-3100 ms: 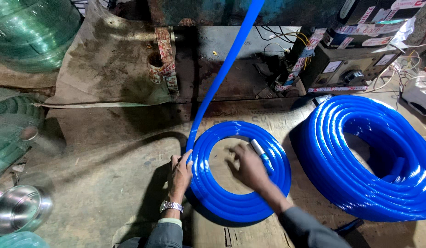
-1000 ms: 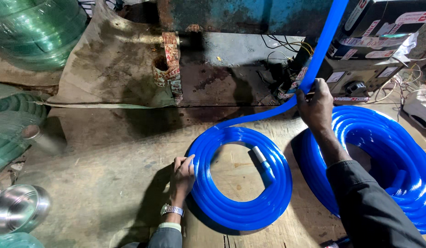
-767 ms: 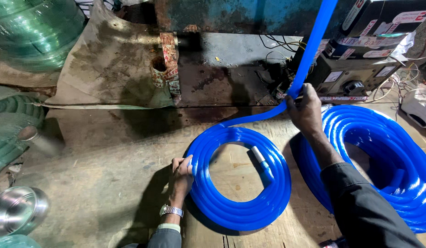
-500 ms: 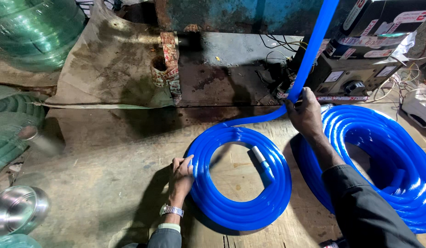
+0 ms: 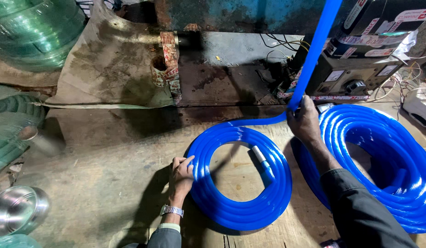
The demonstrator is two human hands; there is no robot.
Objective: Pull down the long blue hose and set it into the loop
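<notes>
Two blue hose coils (image 5: 240, 183) on worn wooden floor (image 5: 107, 156), green rolls (image 5: 34, 32) behind

- Blue hose coil (image 5: 240, 202): glossy, smooth plastic, with a white plastic end plug (image 5: 258, 154).
- Second blue hose coil (image 5: 383, 156): the same shiny plastic.
- Floor board (image 5: 107, 174): matt, rough, possibly worn wood.
- Bowl (image 5: 15, 211): polished metal.
- Wristwatch (image 5: 171, 210): metal band.

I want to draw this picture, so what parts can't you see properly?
All in the head view:
- Right coil: its far side is cut off by the picture's right edge, and the right sleeve covers part.
- Hose: runs off the top edge, so its source is hidden.
- Right hand: palm side hidden; only its back shows around the hose.
- Left hand rests on the left coil, hiding a bit.
- Steel bowl: cut off at the left.
</notes>
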